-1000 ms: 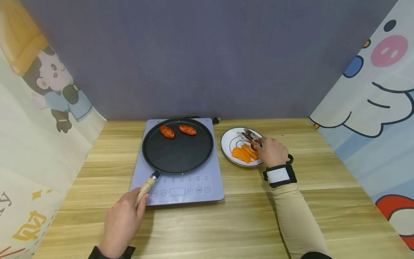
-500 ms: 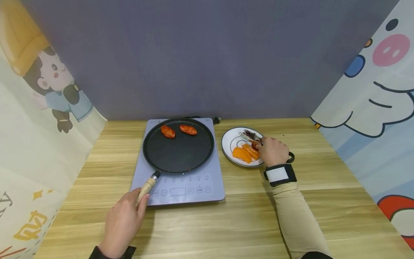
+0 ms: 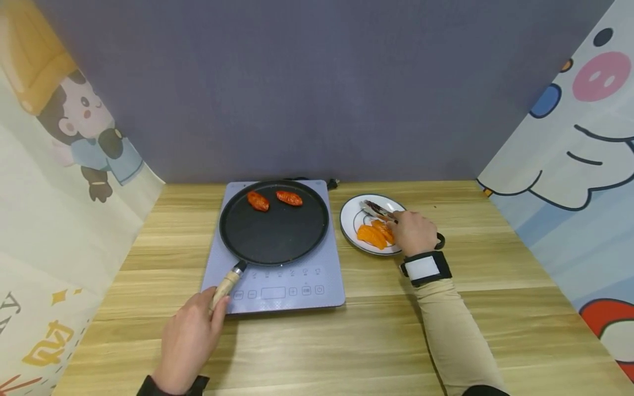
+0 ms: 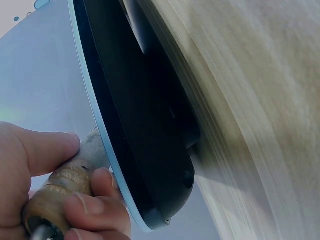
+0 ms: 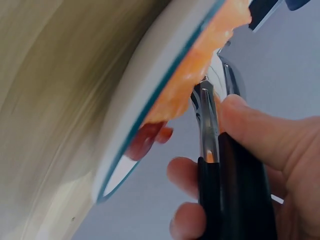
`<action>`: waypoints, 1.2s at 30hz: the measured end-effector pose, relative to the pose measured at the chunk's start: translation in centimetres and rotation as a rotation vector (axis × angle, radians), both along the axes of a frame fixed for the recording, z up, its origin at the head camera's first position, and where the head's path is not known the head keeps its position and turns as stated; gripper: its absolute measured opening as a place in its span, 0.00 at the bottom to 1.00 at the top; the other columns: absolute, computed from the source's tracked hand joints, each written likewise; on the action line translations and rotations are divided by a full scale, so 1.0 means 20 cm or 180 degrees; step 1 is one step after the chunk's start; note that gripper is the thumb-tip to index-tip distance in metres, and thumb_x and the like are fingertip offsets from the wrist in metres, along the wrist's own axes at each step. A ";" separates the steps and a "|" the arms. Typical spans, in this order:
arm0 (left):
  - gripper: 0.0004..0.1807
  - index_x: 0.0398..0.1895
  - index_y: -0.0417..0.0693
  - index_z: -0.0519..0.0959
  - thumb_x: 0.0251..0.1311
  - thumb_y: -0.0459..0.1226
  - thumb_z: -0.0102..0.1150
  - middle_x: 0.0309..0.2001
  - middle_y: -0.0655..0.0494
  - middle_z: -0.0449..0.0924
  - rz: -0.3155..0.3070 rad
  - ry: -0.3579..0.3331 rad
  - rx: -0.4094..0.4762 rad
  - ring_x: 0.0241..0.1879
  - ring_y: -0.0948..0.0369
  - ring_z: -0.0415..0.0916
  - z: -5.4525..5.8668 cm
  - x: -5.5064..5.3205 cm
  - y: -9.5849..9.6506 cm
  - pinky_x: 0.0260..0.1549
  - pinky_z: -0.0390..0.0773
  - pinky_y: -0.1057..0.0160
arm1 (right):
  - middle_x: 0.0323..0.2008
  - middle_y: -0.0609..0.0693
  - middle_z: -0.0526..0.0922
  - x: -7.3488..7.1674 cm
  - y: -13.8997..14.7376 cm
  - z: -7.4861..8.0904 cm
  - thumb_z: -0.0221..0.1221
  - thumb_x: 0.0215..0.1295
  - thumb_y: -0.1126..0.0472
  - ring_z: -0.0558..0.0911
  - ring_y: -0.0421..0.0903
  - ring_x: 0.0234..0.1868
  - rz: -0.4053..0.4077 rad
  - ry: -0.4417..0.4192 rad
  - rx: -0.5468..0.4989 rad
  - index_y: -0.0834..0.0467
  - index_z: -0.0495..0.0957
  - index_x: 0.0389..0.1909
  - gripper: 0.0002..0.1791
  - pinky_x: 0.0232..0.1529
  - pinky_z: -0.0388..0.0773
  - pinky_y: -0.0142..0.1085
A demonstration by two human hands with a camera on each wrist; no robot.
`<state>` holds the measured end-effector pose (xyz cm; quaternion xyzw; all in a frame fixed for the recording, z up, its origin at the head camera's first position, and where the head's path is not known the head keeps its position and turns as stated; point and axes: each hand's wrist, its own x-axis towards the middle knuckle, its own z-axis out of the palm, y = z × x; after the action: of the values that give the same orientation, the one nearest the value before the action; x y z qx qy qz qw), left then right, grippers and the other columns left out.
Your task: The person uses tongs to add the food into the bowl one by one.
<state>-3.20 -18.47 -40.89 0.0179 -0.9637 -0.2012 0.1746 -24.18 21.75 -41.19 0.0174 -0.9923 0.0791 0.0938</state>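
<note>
My left hand grips the wooden handle of a flat black frying pan. Two reddish-brown pieces of food, like chicken wings, lie toward the pan's far side. Over a white plate with a dark rim, my right hand holds metal tongs by their black handles. The tongs' tips point to the plate's far left part. Orange food pieces lie on the plate's near side. A dark red piece shows beside them in the right wrist view; whether the tongs pinch anything I cannot tell.
The pan sits on a pale induction cooker with touch buttons along its front. A black plug lies behind it, by the grey back wall. Printed side panels flank the wooden table.
My right hand has shifted slightly left, and the tongs' arms look closer together, their tips farther left over the plate. My left hand and the pan have stayed put.
</note>
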 end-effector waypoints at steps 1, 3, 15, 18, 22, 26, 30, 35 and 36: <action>0.17 0.42 0.32 0.79 0.60 0.39 0.62 0.23 0.50 0.73 -0.0002 0.0006 0.0001 0.16 0.62 0.64 0.00 0.00 0.00 0.11 0.61 0.63 | 0.33 0.63 0.83 0.00 -0.01 0.00 0.61 0.64 0.50 0.80 0.60 0.27 0.0029 0.0002 0.0010 0.55 0.83 0.47 0.16 0.18 0.69 0.49; 0.16 0.42 0.32 0.79 0.59 0.39 0.63 0.23 0.50 0.73 -0.0001 0.0039 0.0000 0.16 0.61 0.64 0.00 0.00 0.00 0.11 0.62 0.62 | 0.34 0.62 0.84 0.01 -0.03 0.00 0.60 0.65 0.51 0.81 0.61 0.28 0.0082 0.0000 0.0036 0.54 0.83 0.48 0.16 0.18 0.70 0.50; 0.16 0.42 0.32 0.79 0.59 0.38 0.63 0.22 0.51 0.72 -0.0005 0.0090 0.0026 0.16 0.61 0.64 -0.01 0.00 0.00 0.11 0.61 0.62 | 0.23 0.56 0.78 0.05 -0.06 0.04 0.64 0.60 0.47 0.76 0.54 0.21 0.0222 -0.0007 -0.0009 0.58 0.80 0.38 0.18 0.14 0.64 0.43; 0.16 0.43 0.32 0.79 0.59 0.38 0.63 0.22 0.51 0.72 -0.0005 0.0094 0.0027 0.16 0.61 0.64 -0.01 0.00 0.00 0.11 0.61 0.62 | 0.25 0.57 0.78 0.06 -0.05 0.06 0.62 0.61 0.46 0.75 0.54 0.21 0.0121 -0.0129 -0.0064 0.58 0.81 0.38 0.18 0.14 0.64 0.43; 0.16 0.42 0.32 0.79 0.58 0.38 0.63 0.22 0.51 0.72 0.0001 0.0126 0.0018 0.16 0.61 0.65 -0.01 0.00 0.00 0.11 0.61 0.62 | 0.27 0.58 0.79 0.06 -0.03 0.08 0.62 0.61 0.46 0.76 0.54 0.22 0.0007 -0.0257 -0.0118 0.58 0.81 0.38 0.18 0.15 0.65 0.43; 0.16 0.42 0.32 0.79 0.58 0.38 0.63 0.22 0.51 0.72 0.0003 0.0122 0.0020 0.16 0.61 0.64 -0.01 0.00 0.00 0.11 0.61 0.62 | 0.27 0.59 0.79 0.06 -0.03 0.07 0.62 0.61 0.47 0.76 0.54 0.22 -0.0053 -0.0364 -0.0146 0.58 0.82 0.41 0.18 0.15 0.65 0.42; 0.16 0.42 0.32 0.79 0.58 0.38 0.63 0.22 0.51 0.72 0.0000 0.0127 0.0018 0.16 0.61 0.64 -0.01 0.00 0.00 0.11 0.60 0.62 | 0.29 0.60 0.80 0.06 -0.03 0.06 0.61 0.62 0.47 0.77 0.55 0.24 -0.0077 -0.0401 -0.0151 0.58 0.82 0.45 0.20 0.15 0.65 0.43; 0.16 0.42 0.33 0.79 0.58 0.38 0.64 0.22 0.51 0.73 -0.0006 0.0156 0.0012 0.16 0.61 0.65 -0.02 0.00 -0.01 0.11 0.61 0.61 | 0.29 0.59 0.80 0.05 -0.03 0.05 0.61 0.62 0.48 0.77 0.56 0.25 -0.0048 -0.0364 -0.0162 0.56 0.83 0.45 0.18 0.16 0.65 0.44; 0.16 0.42 0.33 0.79 0.58 0.38 0.64 0.22 0.51 0.73 -0.0003 0.0149 0.0016 0.16 0.61 0.65 -0.02 0.00 -0.01 0.11 0.61 0.61 | 0.29 0.59 0.81 0.05 -0.03 0.05 0.61 0.62 0.48 0.78 0.56 0.26 -0.0036 -0.0353 -0.0162 0.55 0.83 0.45 0.17 0.16 0.65 0.44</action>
<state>-3.19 -18.57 -41.21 0.0131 -0.9589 -0.2040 0.1970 -23.11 21.09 -40.19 0.0051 -0.9937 0.1045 0.0395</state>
